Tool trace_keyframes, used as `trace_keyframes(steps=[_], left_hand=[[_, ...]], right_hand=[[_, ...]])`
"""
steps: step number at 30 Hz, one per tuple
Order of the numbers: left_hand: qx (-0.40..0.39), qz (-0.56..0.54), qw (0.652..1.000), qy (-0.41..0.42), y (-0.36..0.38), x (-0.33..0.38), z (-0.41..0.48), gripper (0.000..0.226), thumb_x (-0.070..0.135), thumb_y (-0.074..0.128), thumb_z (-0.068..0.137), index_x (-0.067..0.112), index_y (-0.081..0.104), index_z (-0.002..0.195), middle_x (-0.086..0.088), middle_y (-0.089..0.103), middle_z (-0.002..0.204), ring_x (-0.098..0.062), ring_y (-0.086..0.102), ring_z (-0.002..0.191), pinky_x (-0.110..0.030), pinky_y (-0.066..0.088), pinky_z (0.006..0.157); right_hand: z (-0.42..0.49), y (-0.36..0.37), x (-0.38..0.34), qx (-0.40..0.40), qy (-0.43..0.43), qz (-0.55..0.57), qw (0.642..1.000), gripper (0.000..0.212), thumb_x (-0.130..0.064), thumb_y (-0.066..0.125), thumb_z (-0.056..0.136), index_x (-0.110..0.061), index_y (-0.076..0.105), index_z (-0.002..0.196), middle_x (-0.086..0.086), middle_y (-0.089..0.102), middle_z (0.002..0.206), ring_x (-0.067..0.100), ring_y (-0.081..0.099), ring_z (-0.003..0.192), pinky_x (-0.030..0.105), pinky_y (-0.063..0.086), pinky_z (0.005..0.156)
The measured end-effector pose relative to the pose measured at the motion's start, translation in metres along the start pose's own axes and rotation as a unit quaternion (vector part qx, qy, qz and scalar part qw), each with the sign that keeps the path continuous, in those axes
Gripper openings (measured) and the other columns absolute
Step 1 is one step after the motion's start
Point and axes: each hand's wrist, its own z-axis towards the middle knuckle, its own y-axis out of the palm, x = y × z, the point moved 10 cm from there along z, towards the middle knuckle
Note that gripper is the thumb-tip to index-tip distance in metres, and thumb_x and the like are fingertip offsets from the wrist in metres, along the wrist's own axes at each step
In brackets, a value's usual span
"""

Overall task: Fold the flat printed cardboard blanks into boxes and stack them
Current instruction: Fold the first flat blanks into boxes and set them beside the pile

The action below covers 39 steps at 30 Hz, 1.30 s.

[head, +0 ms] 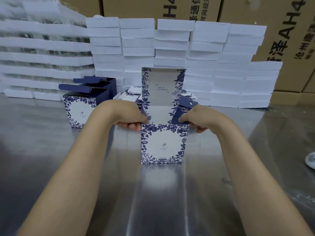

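Note:
A white box with blue floral print (163, 144) stands upright on the steel table (162, 193), its lid flap (162, 86) raised straight up behind it. My left hand (127, 119) grips the box's top left edge, fingers curled over the rim. My right hand (196, 120) grips the top right edge by a dark blue side flap. Two folded boxes (80, 109) with open dark blue lids stand to the left. A pile of flat printed blanks (132, 94) lies behind the box, mostly hidden.
Stacks of white foam trays (204, 65) form a wall at the back of the table. Brown shipping cartons (289, 40) stand behind them. A white round object (311, 159) sits at the table's right edge.

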Motion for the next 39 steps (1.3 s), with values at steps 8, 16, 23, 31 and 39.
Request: trace_keyframes(steps=[8,16,23,31,39], left_hand=[[0.247,-0.202,0.943,0.091,-0.046,-0.005,0.014,0.067,0.034,0.072,0.085,0.016,0.041,0.142,-0.002,0.052,0.138,-0.018,0.052,0.118,-0.026,0.036,0.090],[0.254,-0.266,0.905,0.216,-0.023,0.011,0.036,0.036,-0.007,0.045,0.093,0.024,0.060,0.103,-0.007,0.063,0.100,-0.009,0.059,0.085,-0.005,0.042,0.075],[0.189,-0.304,0.921,0.156,-0.022,0.000,0.038,0.043,0.000,0.038,0.088,0.020,0.077,0.090,0.008,0.064,0.123,-0.004,0.055,0.116,-0.024,0.036,0.105],[0.051,-0.025,0.969,0.240,0.004,0.040,0.017,0.071,0.062,0.075,0.068,0.045,0.049,0.132,0.027,0.044,0.137,0.003,0.041,0.125,-0.021,0.031,0.100],[0.154,-0.010,0.947,0.281,-0.014,0.049,0.013,0.038,0.064,0.064,0.078,0.039,0.068,0.106,0.020,0.066,0.097,-0.001,0.058,0.093,-0.025,0.046,0.080]], right_hand=[[-0.001,-0.024,-0.013,0.172,-0.114,0.023,0.978,0.042,-0.041,0.062,0.091,-0.004,0.065,0.109,-0.002,0.067,0.093,0.024,0.059,0.100,0.026,0.041,0.080],[0.003,-0.017,-0.019,0.197,-0.217,0.153,0.944,0.048,0.005,0.053,0.089,-0.013,0.053,0.133,-0.006,0.054,0.128,0.012,0.051,0.114,0.010,0.036,0.089],[0.011,-0.010,-0.002,0.184,-0.195,0.162,0.949,0.061,0.022,0.026,0.070,-0.006,0.073,0.098,0.007,0.064,0.124,0.011,0.046,0.125,0.013,0.029,0.103],[0.000,0.001,-0.017,0.026,-0.190,0.149,0.970,0.032,-0.027,0.045,0.091,-0.035,0.076,0.093,-0.016,0.059,0.131,-0.006,0.048,0.119,0.021,0.036,0.096],[-0.016,-0.003,-0.038,0.029,-0.262,0.039,0.964,0.009,-0.047,0.066,0.085,-0.045,0.071,0.092,-0.034,0.066,0.094,-0.016,0.057,0.093,0.005,0.041,0.077]])
